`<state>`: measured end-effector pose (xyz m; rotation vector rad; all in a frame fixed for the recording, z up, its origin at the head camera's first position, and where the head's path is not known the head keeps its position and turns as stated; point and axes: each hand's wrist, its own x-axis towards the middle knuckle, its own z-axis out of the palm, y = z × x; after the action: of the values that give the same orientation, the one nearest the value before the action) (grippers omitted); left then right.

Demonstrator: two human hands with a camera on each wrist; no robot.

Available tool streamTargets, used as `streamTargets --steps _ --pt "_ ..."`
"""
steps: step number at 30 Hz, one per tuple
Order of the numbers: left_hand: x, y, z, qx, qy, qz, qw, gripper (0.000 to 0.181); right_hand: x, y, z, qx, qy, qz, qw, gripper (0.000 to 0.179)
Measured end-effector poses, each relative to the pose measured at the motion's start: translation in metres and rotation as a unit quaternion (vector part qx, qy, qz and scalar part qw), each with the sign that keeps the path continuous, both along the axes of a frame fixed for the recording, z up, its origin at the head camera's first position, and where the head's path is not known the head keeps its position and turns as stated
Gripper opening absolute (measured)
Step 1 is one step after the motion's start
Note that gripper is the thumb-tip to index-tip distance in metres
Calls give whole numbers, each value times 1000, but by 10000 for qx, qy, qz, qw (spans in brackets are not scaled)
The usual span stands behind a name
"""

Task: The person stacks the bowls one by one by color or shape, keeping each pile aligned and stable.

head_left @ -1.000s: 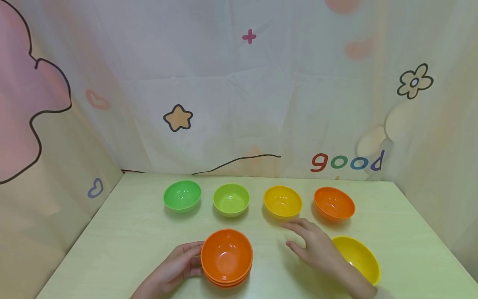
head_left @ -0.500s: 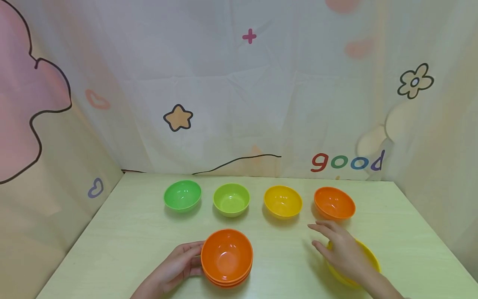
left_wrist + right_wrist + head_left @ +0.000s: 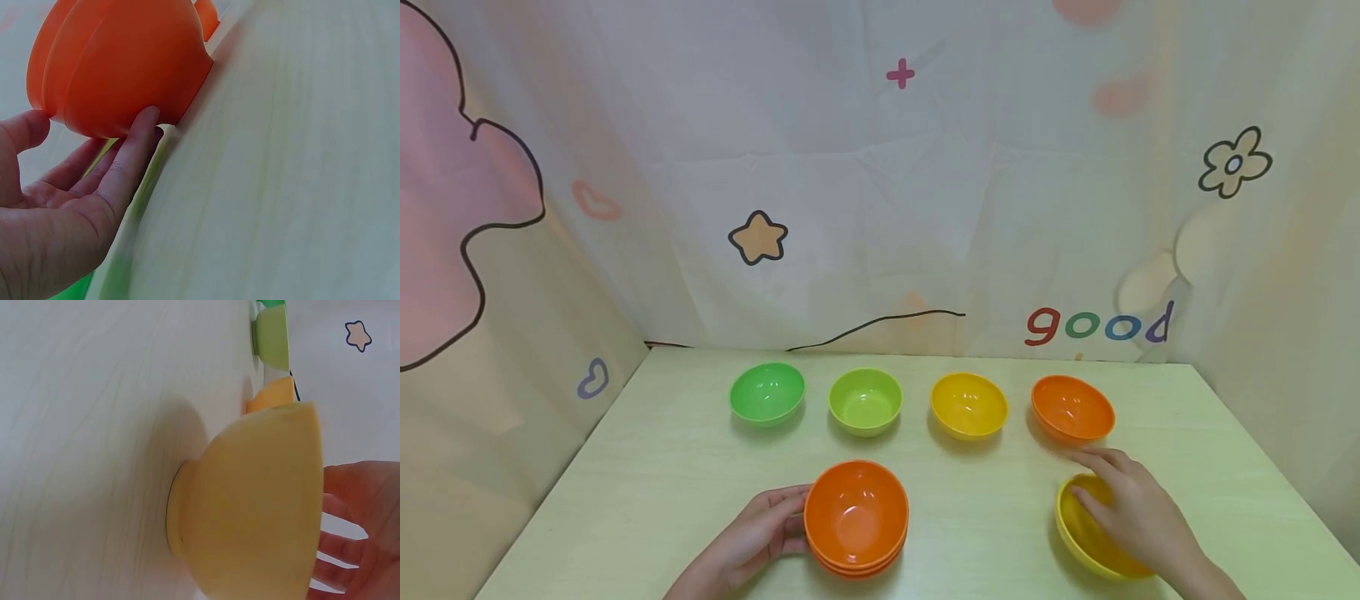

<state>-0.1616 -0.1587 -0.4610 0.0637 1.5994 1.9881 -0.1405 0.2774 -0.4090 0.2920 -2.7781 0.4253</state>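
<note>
In the head view I judge the step as getting hold of the yellow bowl [image 3: 1073, 525] at front right, the right hand [image 3: 1131, 504] spread wide over it, so the next move calls for gripping its rim. In the left wrist view I have the left hand's [image 3: 75, 212] nearly straight fingers against the stacked orange bowls [image 3: 134, 69], their far side hidden; in the right wrist view the yellow bowl blocks the right fingertips, so I cannot tell if they touch

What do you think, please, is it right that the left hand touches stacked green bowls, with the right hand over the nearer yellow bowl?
Not quite: the head view shows the left hand touching stacked orange bowls, not green; the rest is right.
</note>
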Motion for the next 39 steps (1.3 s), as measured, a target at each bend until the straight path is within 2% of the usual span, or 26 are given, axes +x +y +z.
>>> streamTargets --steps 5,12,24,39 --pt "0 0 0 -8 -34 -11 10000 58 4 9 -2 60 -20 -166 9998 45" --pt "0 0 -1 69 26 -64 10000 56 8 17 -4 135 -477 -532 9974 48" --pt "1 0 1 72 16 -37 10000 57 12 36 -11 229 -695 -685 9950 52" --pt "1 -1 1 118 31 -31 9999 58 5 42 -9 259 -1928 -1106 9746 56"
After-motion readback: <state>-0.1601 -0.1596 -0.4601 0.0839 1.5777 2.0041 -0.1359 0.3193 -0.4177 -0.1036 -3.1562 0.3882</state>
